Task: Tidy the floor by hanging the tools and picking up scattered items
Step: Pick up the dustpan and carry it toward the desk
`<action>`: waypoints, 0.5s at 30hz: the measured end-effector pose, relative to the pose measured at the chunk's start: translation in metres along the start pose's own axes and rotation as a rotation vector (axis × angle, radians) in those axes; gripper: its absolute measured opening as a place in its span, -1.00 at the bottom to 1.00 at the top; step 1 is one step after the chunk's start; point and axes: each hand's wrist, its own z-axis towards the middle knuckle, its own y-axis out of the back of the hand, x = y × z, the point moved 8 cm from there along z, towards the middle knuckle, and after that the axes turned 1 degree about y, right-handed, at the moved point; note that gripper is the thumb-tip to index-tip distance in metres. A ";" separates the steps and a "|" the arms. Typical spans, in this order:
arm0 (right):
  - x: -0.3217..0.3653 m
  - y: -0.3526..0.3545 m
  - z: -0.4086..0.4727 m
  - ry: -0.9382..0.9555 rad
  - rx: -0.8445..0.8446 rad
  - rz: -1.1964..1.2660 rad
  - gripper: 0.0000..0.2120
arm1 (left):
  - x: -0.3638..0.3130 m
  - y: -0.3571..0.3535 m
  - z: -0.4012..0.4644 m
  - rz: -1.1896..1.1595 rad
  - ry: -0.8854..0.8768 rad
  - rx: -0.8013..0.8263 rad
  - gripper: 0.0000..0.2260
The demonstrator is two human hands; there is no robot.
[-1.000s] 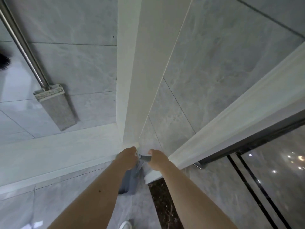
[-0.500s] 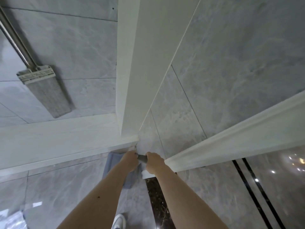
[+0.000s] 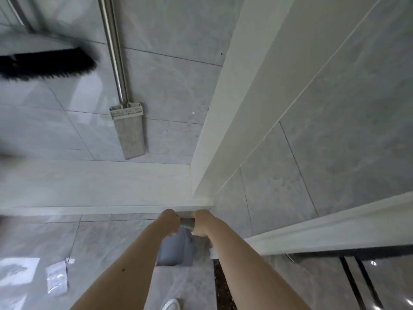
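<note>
Both my hands grip a short grey handle (image 3: 187, 222) low in the middle of the view. My left hand (image 3: 168, 221) holds its left end and my right hand (image 3: 201, 222) holds its right end. Below the handle hangs a blue-grey flat dustpan (image 3: 176, 251), partly hidden by my forearms. A flat mop (image 3: 129, 130) with a steel pole hangs on the grey tiled wall, upper left of my hands. A broom head with black bristles (image 3: 44, 66) hangs at the far left.
A white door frame post (image 3: 214, 121) rises just beyond my hands, with a white skirting board (image 3: 89, 186) running left. Clear plastic wrappers (image 3: 57, 279) lie on the glossy floor at lower left. My white shoe (image 3: 172, 305) shows at the bottom edge.
The view has swung left: the mop now sits nearer the middle, and the broom and floor wrappers have come into sight. My hands keep their hold on the handle.
</note>
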 end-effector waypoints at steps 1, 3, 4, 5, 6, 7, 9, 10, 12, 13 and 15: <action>0.009 0.003 -0.001 0.001 0.009 -0.022 -0.58 | 0.005 0.004 0.001 0.005 0.000 0.019 -0.68; 0.043 0.007 -0.004 0.038 0.030 -0.073 -0.57 | 0.024 0.028 -0.003 -0.012 0.015 0.015 -0.69; 0.063 0.008 -0.006 0.063 0.042 -0.096 -0.56 | 0.035 0.046 -0.011 -0.029 0.035 0.004 -0.69; 0.078 0.008 -0.008 0.076 0.058 -0.121 -0.56 | 0.046 0.056 -0.010 -0.063 0.044 0.009 -0.70; 0.101 0.008 -0.011 0.104 0.066 -0.149 -0.56 | 0.059 0.072 -0.015 -0.091 0.063 0.000 -0.70; 0.116 0.007 -0.013 0.113 0.078 -0.163 -0.56 | 0.069 0.083 -0.018 -0.089 0.075 0.000 -0.71; 0.156 0.005 -0.022 0.145 0.091 -0.215 -0.55 | 0.094 0.110 -0.028 -0.116 0.093 -0.008 -0.71; 0.178 0.003 -0.026 0.159 0.099 -0.245 -0.54 | 0.109 0.126 -0.036 -0.133 0.105 -0.012 -0.72; 0.216 -0.004 -0.034 0.189 0.115 -0.300 -0.52 | 0.135 0.150 -0.051 -0.159 0.118 -0.015 -0.73; 0.234 -0.006 -0.039 0.199 0.122 -0.311 -0.52 | 0.148 0.160 -0.054 -0.175 0.117 -0.017 -0.73; 0.278 -0.018 -0.047 0.239 0.129 -0.373 -0.52 | 0.184 0.188 -0.072 -0.248 0.144 -0.077 -0.73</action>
